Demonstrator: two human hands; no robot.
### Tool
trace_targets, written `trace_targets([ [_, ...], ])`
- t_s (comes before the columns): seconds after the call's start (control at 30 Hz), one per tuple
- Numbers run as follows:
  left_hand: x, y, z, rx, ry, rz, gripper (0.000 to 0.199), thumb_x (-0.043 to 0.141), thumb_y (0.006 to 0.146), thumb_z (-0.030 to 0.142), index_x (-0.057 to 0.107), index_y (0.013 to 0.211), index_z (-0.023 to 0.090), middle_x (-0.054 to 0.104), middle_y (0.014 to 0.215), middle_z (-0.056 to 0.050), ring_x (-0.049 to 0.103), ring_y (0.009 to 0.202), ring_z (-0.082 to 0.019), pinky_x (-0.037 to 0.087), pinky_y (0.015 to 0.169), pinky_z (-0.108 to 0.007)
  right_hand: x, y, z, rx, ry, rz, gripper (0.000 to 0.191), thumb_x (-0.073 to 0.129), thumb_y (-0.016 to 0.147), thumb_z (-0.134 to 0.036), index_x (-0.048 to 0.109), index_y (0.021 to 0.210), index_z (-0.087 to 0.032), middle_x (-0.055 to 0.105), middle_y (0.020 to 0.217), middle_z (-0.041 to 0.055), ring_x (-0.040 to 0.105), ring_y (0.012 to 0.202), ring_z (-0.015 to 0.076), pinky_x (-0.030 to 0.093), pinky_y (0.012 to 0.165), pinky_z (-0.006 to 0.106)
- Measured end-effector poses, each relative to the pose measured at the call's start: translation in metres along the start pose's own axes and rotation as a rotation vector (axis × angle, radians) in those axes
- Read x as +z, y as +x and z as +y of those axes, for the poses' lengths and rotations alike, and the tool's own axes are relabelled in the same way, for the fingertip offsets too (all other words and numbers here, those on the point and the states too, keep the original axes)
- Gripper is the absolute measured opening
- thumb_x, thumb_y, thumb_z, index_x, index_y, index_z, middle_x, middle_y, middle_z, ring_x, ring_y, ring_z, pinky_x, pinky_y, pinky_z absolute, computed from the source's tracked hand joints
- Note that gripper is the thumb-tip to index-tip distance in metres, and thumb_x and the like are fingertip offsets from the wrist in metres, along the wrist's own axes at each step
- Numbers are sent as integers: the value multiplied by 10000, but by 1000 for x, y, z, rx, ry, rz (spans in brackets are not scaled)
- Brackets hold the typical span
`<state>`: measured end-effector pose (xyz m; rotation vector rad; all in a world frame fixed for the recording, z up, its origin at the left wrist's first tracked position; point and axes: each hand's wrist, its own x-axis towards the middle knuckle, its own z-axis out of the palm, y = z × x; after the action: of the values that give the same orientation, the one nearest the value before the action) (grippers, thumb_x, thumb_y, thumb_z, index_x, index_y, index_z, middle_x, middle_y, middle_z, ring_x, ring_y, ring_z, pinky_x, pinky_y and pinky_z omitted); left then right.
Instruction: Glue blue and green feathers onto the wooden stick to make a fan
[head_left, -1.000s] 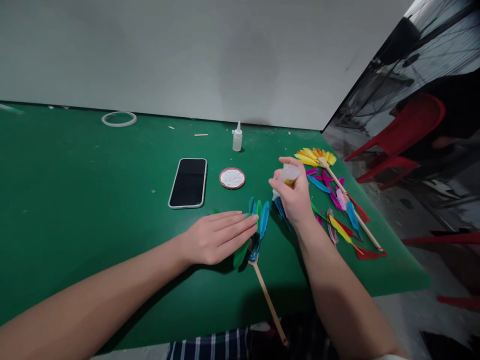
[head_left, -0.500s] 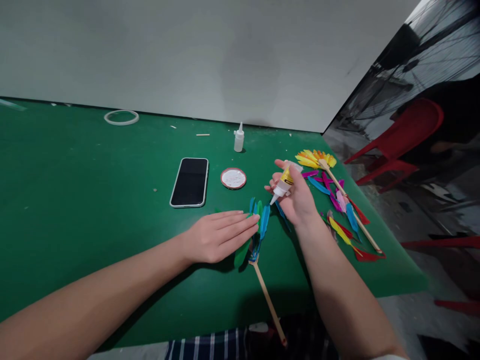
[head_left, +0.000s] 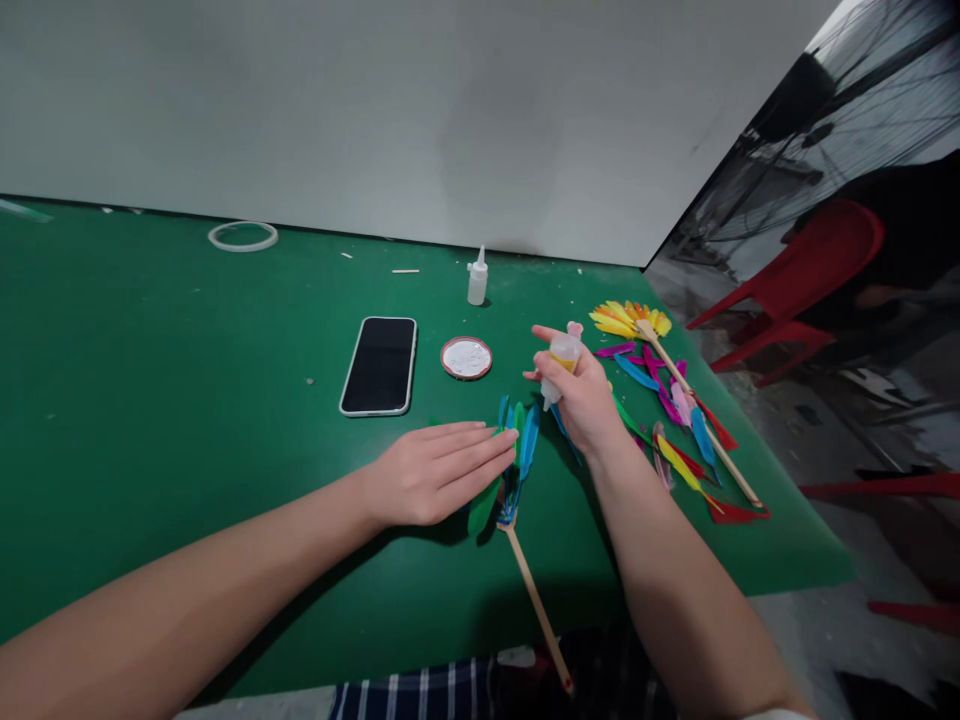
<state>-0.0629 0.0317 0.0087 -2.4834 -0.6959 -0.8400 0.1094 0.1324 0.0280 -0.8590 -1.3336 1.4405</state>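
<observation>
My left hand [head_left: 442,472] lies flat, fingers stretched out over green and blue feathers [head_left: 529,440], covering part of them. These feathers fan from the top of a wooden stick [head_left: 536,590], which reaches over the table's front edge. Just right of them, my right hand [head_left: 589,400] grips a small glue bottle [head_left: 564,352] with a yellow label, its nozzle tilted down near the blue feather tips. Another blue feather [head_left: 564,432] lies under my right hand, partly hidden.
A phone [head_left: 379,366], a round dish of white material [head_left: 466,358] and a white dropper bottle [head_left: 478,280] stand beyond my hands. A yellow feather fan [head_left: 634,318] and loose coloured feathers [head_left: 679,460] lie right. Farther back is a clear ring [head_left: 243,237]; red chairs [head_left: 832,260] stand beyond the table.
My right hand has turned and shifted slightly left, and the glue bottle is now more upright with less of its label showing. My left hand has stayed on the feathers.
</observation>
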Motion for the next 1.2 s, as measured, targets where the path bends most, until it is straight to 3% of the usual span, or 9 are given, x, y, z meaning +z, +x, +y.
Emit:
trace_targets([
  [0.23,-1,2,0,1,16,4,253,524,800,177,569,1041,116,597,1108,-72,571,1000,-154,472,901,-271,1,-3,0,14,-40,-51,351,632,646,-311,591,983,-223,532,696,-40,533,667,105,451,693,285],
  [0.47,0,1,1,-2,12,-4,269,524,798,175,563,1056,114,592,1116,-73,566,1009,-156,472,902,-275,7,-6,-3,-107,-148,39,239,701,565,-315,552,701,-189,574,663,-36,550,608,109,433,588,261],
  [0.6,1,0,0,1,12,-4,269,530,794,176,562,1055,117,586,1125,-74,561,1016,-155,466,909,-272,5,-5,0,-152,-152,45,300,690,584,-325,601,850,-219,519,616,-59,481,533,76,409,548,241],
  [0.7,1,0,0,5,3,-11,270,516,802,171,554,1065,125,580,1136,-72,546,1041,-151,456,923,-272,-1,-2,1,-179,-123,98,312,599,670,-427,608,902,-218,543,665,-25,516,612,103,435,597,263],
  [0.77,1,-1,0,20,-1,-25,271,507,806,169,548,1071,129,572,1148,-72,537,1053,-150,451,929,-276,-6,0,0,-191,-96,192,383,441,746,-533,610,792,-193,555,693,11,532,641,117,444,589,265],
  [0.87,2,-1,0,40,-5,-41,268,503,807,166,547,1069,131,566,1156,-74,530,1062,-149,445,937,-284,-10,0,-3,-159,-76,309,545,251,781,-612,559,639,-185,517,615,18,494,521,99,404,465,234],
  [1.03,4,-1,1,40,-51,-46,308,528,788,154,527,1092,103,560,1160,-97,523,1072,-164,435,948,-298,-6,-5,-2,-143,-111,319,588,219,765,-659,530,588,-193,419,477,-13,367,363,69,254,336,212],
  [1.2,3,1,1,32,-99,-40,295,496,800,124,518,1093,99,574,1141,-104,519,1078,-157,431,949,-301,-2,-6,3,-193,-130,336,604,220,743,-689,527,588,-192,426,461,-13,370,360,76,268,345,227],
])
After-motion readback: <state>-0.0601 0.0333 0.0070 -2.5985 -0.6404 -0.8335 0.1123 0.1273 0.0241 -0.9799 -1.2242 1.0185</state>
